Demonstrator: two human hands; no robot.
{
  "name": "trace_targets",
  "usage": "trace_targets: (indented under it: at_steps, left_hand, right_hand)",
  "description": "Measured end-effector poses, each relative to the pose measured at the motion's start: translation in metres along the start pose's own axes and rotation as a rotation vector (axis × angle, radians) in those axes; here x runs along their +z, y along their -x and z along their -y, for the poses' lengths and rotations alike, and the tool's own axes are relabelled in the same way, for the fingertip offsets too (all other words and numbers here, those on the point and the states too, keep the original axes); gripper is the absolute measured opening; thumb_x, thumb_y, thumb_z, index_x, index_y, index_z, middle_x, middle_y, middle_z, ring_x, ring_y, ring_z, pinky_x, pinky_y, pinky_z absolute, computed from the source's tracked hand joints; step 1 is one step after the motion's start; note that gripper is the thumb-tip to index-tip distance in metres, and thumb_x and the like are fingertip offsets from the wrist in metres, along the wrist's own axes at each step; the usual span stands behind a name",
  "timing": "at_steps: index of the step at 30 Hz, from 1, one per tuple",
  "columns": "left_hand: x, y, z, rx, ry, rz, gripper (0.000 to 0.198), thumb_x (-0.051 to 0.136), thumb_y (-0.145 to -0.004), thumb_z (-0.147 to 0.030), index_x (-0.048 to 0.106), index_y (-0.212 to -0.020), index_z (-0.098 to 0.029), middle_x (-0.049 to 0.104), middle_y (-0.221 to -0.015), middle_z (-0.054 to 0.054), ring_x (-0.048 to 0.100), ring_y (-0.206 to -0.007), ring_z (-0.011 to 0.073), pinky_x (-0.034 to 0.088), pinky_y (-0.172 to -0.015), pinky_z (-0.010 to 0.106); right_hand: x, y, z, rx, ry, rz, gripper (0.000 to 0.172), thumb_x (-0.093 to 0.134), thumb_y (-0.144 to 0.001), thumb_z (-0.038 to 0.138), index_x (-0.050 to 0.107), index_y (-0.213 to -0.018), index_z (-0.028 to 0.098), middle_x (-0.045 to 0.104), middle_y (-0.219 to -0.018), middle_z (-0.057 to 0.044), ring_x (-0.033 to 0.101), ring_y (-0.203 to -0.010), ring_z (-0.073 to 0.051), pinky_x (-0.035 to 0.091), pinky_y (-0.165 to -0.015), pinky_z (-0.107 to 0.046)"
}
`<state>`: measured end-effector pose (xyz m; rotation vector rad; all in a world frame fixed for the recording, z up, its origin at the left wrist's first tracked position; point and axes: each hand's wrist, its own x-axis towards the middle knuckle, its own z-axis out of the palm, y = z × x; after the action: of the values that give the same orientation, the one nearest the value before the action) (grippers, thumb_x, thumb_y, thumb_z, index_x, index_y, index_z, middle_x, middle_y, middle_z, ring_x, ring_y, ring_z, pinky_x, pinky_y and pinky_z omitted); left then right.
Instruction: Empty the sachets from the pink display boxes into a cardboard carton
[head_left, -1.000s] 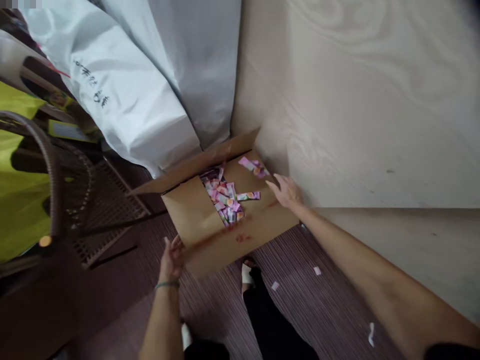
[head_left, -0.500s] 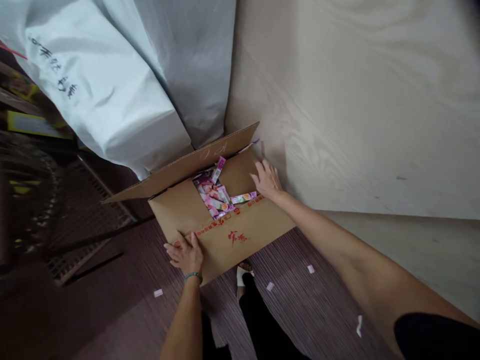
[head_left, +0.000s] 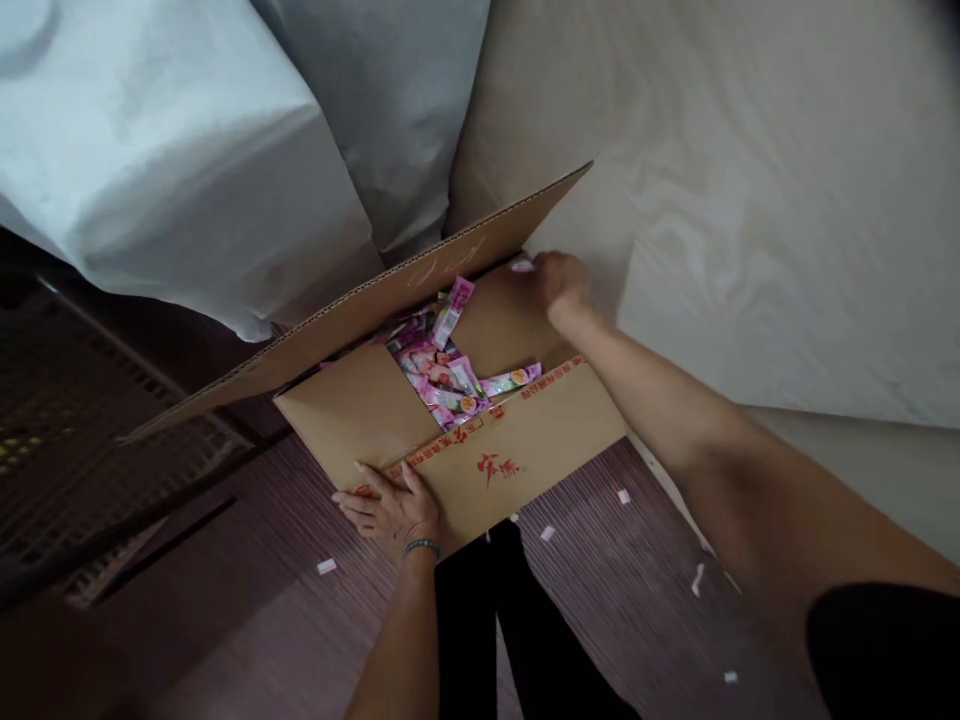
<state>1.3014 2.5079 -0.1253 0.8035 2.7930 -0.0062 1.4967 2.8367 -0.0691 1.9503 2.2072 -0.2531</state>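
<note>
An opened cardboard box point(head_left: 517, 430) with red print on its front flap stands on the floor. Pink packets point(head_left: 448, 380) fill the gap between its side flaps, and one packet point(head_left: 453, 312) leans up near the back. My left hand point(head_left: 397, 508), a beaded bracelet at the wrist, lies with fingers spread on the box's front left corner. At the far right corner my right hand point(head_left: 564, 285) is curled and blurred, its fingertips at a small pale-pink packet point(head_left: 523, 266) by the side flap. Its fingers look closed on that packet's end.
Behind the raised back flap point(head_left: 420, 275) stand large white sacks point(head_left: 217, 170). A pale wooden board point(head_left: 720, 230) leans at the right. At the left is a dark rack with mesh point(head_left: 90, 430). Small paper scraps point(head_left: 548, 534) dot the striped floor point(head_left: 262, 620).
My right hand has gone from the right side flap to the box's far right corner and its fingers have curled. My left hand stays on the front left corner. The view has shifted.
</note>
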Motion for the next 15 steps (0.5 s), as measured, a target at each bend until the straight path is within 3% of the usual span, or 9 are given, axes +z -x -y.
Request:
trace_targets:
  at_steps: [2,6,8,10,12,15]
  left_hand:
    - [-0.004,-0.001,-0.003,0.000,0.006,0.029,0.080,0.042,-0.095,-0.062,0.025,-0.160,-0.020,0.010,-0.163,0.029,0.024,-0.146,0.0504,0.034,-0.108,0.069]
    - [-0.009,-0.001,-0.005,0.004,0.011,0.027,0.080,0.041,-0.095,-0.062,0.024,-0.160,-0.019,0.010,-0.163,0.029,0.025,-0.146,0.0504,0.033,-0.108,0.070]
    - [-0.008,-0.001,-0.004,0.009,0.006,0.013,0.079,0.040,-0.095,-0.063,0.025,-0.160,-0.019,0.010,-0.163,0.030,0.025,-0.145,0.0509,0.033,-0.108,0.070]
    - [-0.005,-0.001,-0.001,0.010,-0.003,0.008,0.080,0.039,-0.096,-0.064,0.024,-0.160,-0.020,0.009,-0.163,0.030,0.025,-0.146,0.0513,0.033,-0.109,0.070]
    - [-0.003,-0.001,0.000,0.009,-0.012,0.013,0.080,0.038,-0.096,-0.064,0.022,-0.161,-0.021,0.009,-0.164,0.029,0.024,-0.146,0.0510,0.032,-0.109,0.070]
    - [-0.003,-0.001,-0.002,-0.011,-0.024,0.003,0.079,0.038,-0.096,-0.065,0.023,-0.161,-0.022,0.010,-0.164,0.027,0.024,-0.147,0.0495,0.032,-0.110,0.069]
  right_hand:
    - [0.002,0.036,0.014,0.046,-0.043,-0.018,0.040,0.038,-0.105,0.018,0.059,-0.132,-0.003,0.062,-0.123,-0.029,0.056,-0.122,-0.030,0.042,-0.097,-0.042]
    - [0.028,0.087,0.063,-0.105,-0.164,-0.036,0.070,0.051,-0.101,0.052,0.035,-0.157,0.014,0.031,-0.160,-0.020,0.021,-0.149,-0.039,0.029,-0.115,-0.060]
    - [0.046,0.091,0.093,-0.210,-0.225,-0.014,0.075,0.048,-0.100,0.059,0.032,-0.159,0.016,0.023,-0.164,-0.016,0.012,-0.153,-0.036,0.018,-0.121,-0.060]
    - [0.062,0.087,0.121,-0.330,-0.263,0.002,0.074,0.045,-0.101,0.059,0.034,-0.158,0.013,0.028,-0.162,-0.017,0.010,-0.154,-0.033,0.007,-0.125,-0.058]
    - [0.073,0.082,0.143,-0.411,-0.308,0.015,0.072,0.042,-0.104,0.056,0.036,-0.156,0.007,0.032,-0.160,-0.019,0.012,-0.154,-0.030,0.004,-0.126,-0.054]
    - [0.084,0.078,0.160,-0.407,-0.402,0.001,0.072,0.043,-0.105,0.052,0.036,-0.154,0.000,0.029,-0.160,-0.020,0.014,-0.153,-0.029,0.007,-0.127,-0.049]
